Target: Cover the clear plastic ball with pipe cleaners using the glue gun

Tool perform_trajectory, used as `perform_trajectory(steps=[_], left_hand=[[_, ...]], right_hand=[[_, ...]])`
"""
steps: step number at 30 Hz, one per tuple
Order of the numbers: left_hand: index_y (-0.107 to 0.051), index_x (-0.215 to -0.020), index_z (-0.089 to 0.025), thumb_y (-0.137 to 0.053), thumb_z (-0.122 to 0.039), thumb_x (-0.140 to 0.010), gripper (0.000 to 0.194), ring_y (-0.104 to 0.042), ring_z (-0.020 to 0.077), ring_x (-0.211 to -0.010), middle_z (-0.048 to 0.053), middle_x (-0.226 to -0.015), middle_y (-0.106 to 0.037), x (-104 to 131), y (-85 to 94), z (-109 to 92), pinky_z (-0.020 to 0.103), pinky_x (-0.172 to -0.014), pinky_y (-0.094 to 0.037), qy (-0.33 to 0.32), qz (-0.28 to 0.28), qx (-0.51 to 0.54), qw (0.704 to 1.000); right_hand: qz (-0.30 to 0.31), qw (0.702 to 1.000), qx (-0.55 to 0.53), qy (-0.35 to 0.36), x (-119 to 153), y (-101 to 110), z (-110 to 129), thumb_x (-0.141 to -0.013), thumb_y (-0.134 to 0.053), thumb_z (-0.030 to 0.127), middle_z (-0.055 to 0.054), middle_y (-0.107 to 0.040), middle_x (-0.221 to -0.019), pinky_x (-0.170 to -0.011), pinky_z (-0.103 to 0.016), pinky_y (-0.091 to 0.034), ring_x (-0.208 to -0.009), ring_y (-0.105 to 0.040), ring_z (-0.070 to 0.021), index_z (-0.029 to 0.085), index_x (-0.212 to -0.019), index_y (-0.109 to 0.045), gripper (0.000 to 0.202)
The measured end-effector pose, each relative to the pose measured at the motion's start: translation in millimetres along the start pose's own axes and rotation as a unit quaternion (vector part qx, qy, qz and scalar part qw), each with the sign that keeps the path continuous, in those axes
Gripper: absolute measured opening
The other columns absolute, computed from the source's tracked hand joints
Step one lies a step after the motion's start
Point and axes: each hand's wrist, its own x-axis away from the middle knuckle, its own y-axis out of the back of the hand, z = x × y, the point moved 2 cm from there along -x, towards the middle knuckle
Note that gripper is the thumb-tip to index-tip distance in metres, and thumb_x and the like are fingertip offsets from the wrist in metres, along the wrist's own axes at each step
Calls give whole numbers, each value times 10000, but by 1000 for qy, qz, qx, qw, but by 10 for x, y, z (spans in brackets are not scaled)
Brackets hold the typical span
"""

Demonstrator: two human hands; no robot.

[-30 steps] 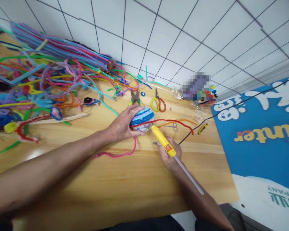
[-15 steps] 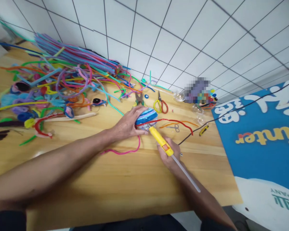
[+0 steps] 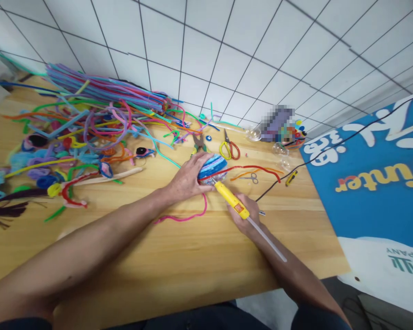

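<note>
My left hand (image 3: 192,176) is closed round the left side of a ball (image 3: 212,167) wrapped in blue, white and purple strands. My right hand (image 3: 244,215) grips a yellow glue gun (image 3: 232,199), its nozzle at the lower edge of the ball and a clear glue stick (image 3: 266,239) sticking out of its back. A red pipe cleaner (image 3: 251,167) runs from the ball to the right. Below the ball a pink pipe cleaner (image 3: 186,218) curls on the wooden table.
Loose pipe cleaners (image 3: 106,123) and a long bundle (image 3: 106,89) cover the left. Behind the ball lie pliers (image 3: 198,143) and scissors (image 3: 229,147). Small scissors (image 3: 253,178), a yellow cutter (image 3: 291,178) and a black cord (image 3: 309,161) lie to the right.
The view has shifted slightly. Both hands keep their holds, and the glue gun's nozzle remains at the ball's lower edge.
</note>
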Motion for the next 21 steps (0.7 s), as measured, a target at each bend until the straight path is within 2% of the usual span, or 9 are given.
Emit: perform_trajectory(steps=[4, 9, 13, 16, 21], left_hand=[[-358, -1682, -304, -968, -468, -816, 1072, -527, 399, -1560, 165, -1627, -540, 2, 6, 3, 614, -1291, -491, 5, 13, -2, 1000], [-370, -1680, -287, -962, -457, -825, 1054, -540, 396, -1551, 174, -1634, -533, 9, 3, 18, 605, -1286, -495, 9, 10, -10, 1000], [-381, -1673, -293, -982, -419, -792, 1075, -540, 386, -1554, 158, -1630, -536, 8, -4, 25, 581, -1300, -489, 17, 9, -10, 1000], [-388, -1668, -290, -979, -403, -792, 1063, -539, 381, -1556, 155, -1627, -537, 10, -7, 26, 563, -1303, -491, 17, 9, -13, 1000], [-391, -1669, -298, -989, -391, -777, 1078, -547, 384, -1548, 152, -1618, -541, 23, -16, 50, 568, -1300, -495, 17, -1, -22, 1000]], right_hand=[[-41, 998, -13, -43, 18, -2, -36, -986, -696, 258, 0, -752, -812, -610, -287, -539, -621, -674, -169, 258, -1112, -709, 127], [14, 999, -35, -30, 16, 2, -66, -961, -704, 299, 0, -723, -762, -605, -296, -541, -601, -643, -172, 252, -1084, -723, 133], [-11, 995, -37, -97, 5, 21, -126, -1008, -666, 321, 21, -680, -742, -598, -289, -513, -590, -602, -160, 245, -1063, -704, 101], [-2, 990, -59, -125, -5, 14, -137, -1021, -658, 309, 46, -630, -707, -586, -280, -481, -552, -532, -140, 248, -1031, -688, 69], [11, 990, -79, -112, -19, -5, -64, -1010, -644, 269, 56, -592, -710, -580, -273, -444, -552, -494, -131, 257, -967, -645, 45]])
